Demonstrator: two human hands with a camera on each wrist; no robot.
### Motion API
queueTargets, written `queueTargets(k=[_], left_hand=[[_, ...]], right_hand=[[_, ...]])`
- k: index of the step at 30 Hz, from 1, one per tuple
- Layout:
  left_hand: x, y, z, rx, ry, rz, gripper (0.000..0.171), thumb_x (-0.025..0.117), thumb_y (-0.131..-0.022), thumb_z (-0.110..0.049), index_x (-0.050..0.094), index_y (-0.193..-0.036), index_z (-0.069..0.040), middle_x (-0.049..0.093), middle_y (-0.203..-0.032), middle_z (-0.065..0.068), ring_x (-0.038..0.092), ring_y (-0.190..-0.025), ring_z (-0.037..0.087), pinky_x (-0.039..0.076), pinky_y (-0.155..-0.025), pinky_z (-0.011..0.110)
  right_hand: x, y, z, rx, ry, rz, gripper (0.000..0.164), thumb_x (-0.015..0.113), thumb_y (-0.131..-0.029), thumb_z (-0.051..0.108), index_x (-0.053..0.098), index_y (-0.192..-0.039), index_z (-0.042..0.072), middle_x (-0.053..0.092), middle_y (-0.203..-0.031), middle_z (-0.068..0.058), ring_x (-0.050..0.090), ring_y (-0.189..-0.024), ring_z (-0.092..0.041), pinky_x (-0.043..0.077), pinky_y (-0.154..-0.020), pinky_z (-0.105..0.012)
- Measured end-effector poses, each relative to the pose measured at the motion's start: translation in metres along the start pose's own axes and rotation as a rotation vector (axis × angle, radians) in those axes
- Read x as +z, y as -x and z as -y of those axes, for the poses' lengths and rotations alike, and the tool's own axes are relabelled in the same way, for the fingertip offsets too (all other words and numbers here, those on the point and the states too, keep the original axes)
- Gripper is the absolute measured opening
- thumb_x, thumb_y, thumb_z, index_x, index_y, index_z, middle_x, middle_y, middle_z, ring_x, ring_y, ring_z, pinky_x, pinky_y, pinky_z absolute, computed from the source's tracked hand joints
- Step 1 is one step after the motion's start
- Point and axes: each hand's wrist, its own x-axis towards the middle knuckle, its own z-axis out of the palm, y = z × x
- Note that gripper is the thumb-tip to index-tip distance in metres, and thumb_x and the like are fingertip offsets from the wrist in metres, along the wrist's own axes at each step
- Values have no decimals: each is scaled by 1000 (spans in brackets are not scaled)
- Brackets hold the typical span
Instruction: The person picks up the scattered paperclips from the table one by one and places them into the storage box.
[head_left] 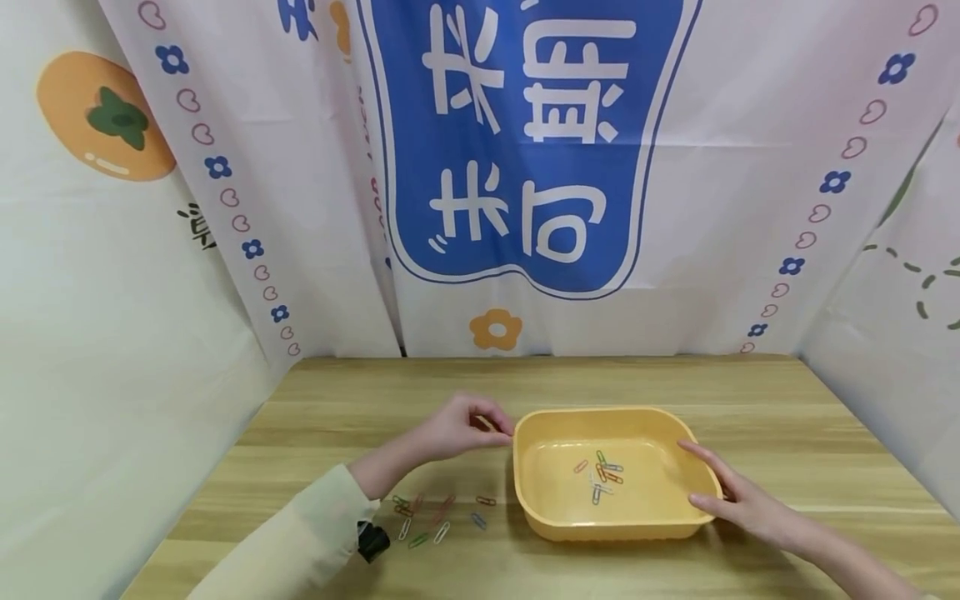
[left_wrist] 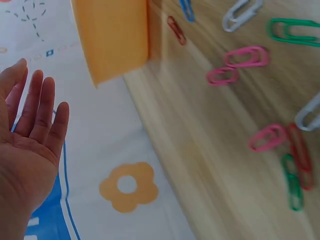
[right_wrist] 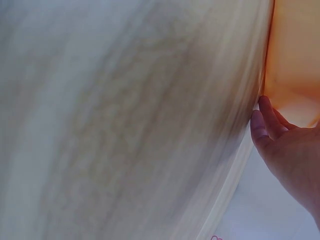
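A yellow plastic basin (head_left: 615, 532) stands on the wooden table, with several coloured paper clips (head_left: 600, 473) lying on its floor. At its right side my right hand (head_left: 750, 504) grips the rim, two digits over the edge and other fingers against the outer wall. In the right wrist view, fingers of the right hand (right_wrist: 287, 140) meet the basin's orange-looking side (right_wrist: 295, 45). My left hand (head_left: 461, 429) is by the basin's left rim; contact is hard to tell. Seen from the left wrist, the left hand (left_wrist: 32, 130) has loosely bent fingers and holds nothing.
Several loose paper clips (head_left: 442, 532) in red, pink, green, white and blue lie on the table (head_left: 360, 400) left of the basin, below the left forearm. A black wrist device (head_left: 372, 542) sits at the left cuff. Printed white cloth (head_left: 720, 208) hangs behind the table.
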Motion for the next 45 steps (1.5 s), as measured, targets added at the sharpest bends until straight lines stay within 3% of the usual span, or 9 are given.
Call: queueTargets(k=[3, 6, 8, 11, 14, 21, 27, 35, 45], left_hand=[[-3, 6, 7, -51, -8, 9, 9, 72, -87, -5, 71, -92, 2, 70, -92, 7, 66, -86, 21, 55, -76, 28], [-3, 13, 17, -99, -38, 42, 11, 72, -87, -7, 71, -96, 1, 70, -95, 7, 65, -88, 20, 54, -78, 27], [-2, 18, 23, -129, -57, 70, 13, 73, -87, -8, 71, -98, -1, 70, -99, 9, 64, -91, 18, 53, -80, 27], [0, 26, 31, -156, -84, 107, 14, 74, -87, -9, 71, -99, -3, 69, -101, 9, 62, -94, 16, 52, -81, 26], [0, 32, 38, -169, -91, 139, 16, 75, -85, -8, 71, -100, -4, 69, -101, 7, 62, -96, 19, 53, -81, 28], [2, 36, 49, -165, -128, 207, 16, 80, -78, -6, 74, -92, -9, 68, -93, -3, 63, -91, 17, 50, -87, 36], [5, 33, 58, -179, -97, 259, 14, 80, -78, -4, 73, -89, -9, 66, -90, -2, 64, -78, 13, 55, -69, 25], [8, 25, 64, -188, -194, 279, 14, 82, -77, -8, 73, -85, -15, 62, -88, -9, 58, -82, 7, 49, -76, 24], [9, 13, 59, -215, -217, 300, 10, 80, -77, -1, 74, -76, -8, 61, -78, -5, 57, -70, 6, 49, -64, 19]], right_hand=[[-2, 0, 1, -3, -8, 10, 66, 50, -97, -6, 15, -152, 0, 18, -156, -16, 41, -119, 7, 50, -83, -21], [-3, 0, 1, -12, -6, 19, 68, 50, -97, -8, 15, -154, 4, 4, -140, -50, 42, -118, 7, 50, -83, -21], [-2, 0, 1, -11, -3, 13, 67, 50, -97, -7, 16, -153, 3, 10, -145, -44, 43, -118, 5, 50, -83, -22], [-1, 0, 1, 0, 9, -4, 64, 51, -97, -6, 17, -151, -3, 22, -154, -7, 42, -119, 5, 49, -84, -21], [0, 0, 1, 19, 15, -22, 63, 52, -97, -4, 18, -149, -5, 22, -144, 21, 41, -120, 6, 48, -85, -20], [1, 1, 3, 33, 28, -32, 63, 53, -96, -4, 18, -149, -5, 11, -145, -41, 40, -120, 8, 48, -85, -20], [1, 1, 3, 60, -33, 5, 63, 50, -98, -4, 13, -149, -7, 0, -144, -47, 41, -118, 8, 50, -83, -21], [0, 0, 5, 76, -49, 19, 63, 49, -98, -4, 12, -149, -7, -5, -143, -48, 41, -118, 9, 51, -83, -23], [-1, 0, 4, 61, -31, 10, 63, 50, -98, -5, 13, -149, -6, -3, -142, -49, 41, -118, 9, 51, -82, -22]])
